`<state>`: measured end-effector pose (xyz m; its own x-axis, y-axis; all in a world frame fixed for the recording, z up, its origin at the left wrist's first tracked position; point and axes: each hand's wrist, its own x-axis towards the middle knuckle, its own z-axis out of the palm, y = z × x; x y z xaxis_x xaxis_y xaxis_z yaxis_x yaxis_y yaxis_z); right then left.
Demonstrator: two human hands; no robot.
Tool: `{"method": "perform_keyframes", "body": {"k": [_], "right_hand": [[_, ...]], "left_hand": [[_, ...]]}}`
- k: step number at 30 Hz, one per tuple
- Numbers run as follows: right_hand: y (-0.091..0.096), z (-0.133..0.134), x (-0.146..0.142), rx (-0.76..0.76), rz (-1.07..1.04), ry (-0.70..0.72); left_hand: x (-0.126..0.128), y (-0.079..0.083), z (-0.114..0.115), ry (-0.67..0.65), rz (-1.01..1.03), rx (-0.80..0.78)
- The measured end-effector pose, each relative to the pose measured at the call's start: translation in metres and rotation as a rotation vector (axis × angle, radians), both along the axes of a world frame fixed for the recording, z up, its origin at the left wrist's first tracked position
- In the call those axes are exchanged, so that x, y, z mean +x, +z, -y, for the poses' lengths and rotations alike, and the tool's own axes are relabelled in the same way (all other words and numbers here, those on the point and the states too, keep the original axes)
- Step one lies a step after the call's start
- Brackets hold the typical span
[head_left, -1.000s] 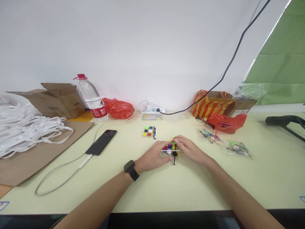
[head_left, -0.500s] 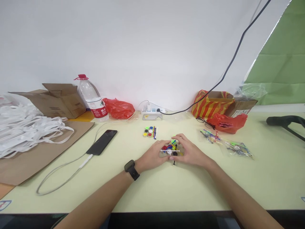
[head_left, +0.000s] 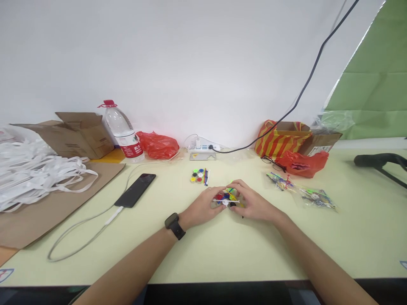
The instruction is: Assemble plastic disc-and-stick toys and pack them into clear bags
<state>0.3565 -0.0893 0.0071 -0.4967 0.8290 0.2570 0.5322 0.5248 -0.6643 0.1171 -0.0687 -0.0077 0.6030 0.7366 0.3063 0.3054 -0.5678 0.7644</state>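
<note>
Between my two hands sits a tight cluster of small coloured plastic pieces [head_left: 227,197], with red, blue, yellow, green and black parts. A thin white stick [head_left: 229,201] lies across the near side of it, over a white round piece [head_left: 225,202]. My left hand [head_left: 203,206] curls round the cluster's left side, a black watch on its wrist. From the right, my right hand [head_left: 252,203] wraps it, thumb by a black round piece [head_left: 233,205]. Both hands' fingertips come close together at the far side. A small dark tip shows beneath the right hand. The fingers partly hide the pieces.
Round caps and coloured sticks [head_left: 200,176] lie sorted beyond my hands. A phone [head_left: 135,190] on a cable is at left, near a water bottle [head_left: 127,135]. Bagged pieces [head_left: 318,198] lie at right. A power strip [head_left: 203,147] stands by the wall.
The black stick that stood across the cluster and poked out toward me has swung right; now only a dark tip shows under my right hand. Both hands stay around the cluster.
</note>
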Motion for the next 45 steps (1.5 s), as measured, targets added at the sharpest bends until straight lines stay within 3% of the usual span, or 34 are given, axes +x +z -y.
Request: {"method": "perform_keyframes", "body": {"k": [13,20,41,45], "right_hand": [[-0.007,-0.009,0.006,-0.042,-0.063,0.098],[-0.012,-0.012,0.010,-0.060,-0.055,0.059],[0.001,-0.005,0.005,-0.042,0.001,0.090],[-0.001,-0.009,0.008,-0.032,-0.021,0.039]], "left_hand": [[0.003,0.004,0.005,-0.044,0.010,0.018],[0.002,0.006,0.002,-0.043,0.006,0.031],[0.000,0.005,0.003,-0.018,-0.059,0.110],[0.001,0.007,0.003,-0.014,-0.072,0.141]]}}
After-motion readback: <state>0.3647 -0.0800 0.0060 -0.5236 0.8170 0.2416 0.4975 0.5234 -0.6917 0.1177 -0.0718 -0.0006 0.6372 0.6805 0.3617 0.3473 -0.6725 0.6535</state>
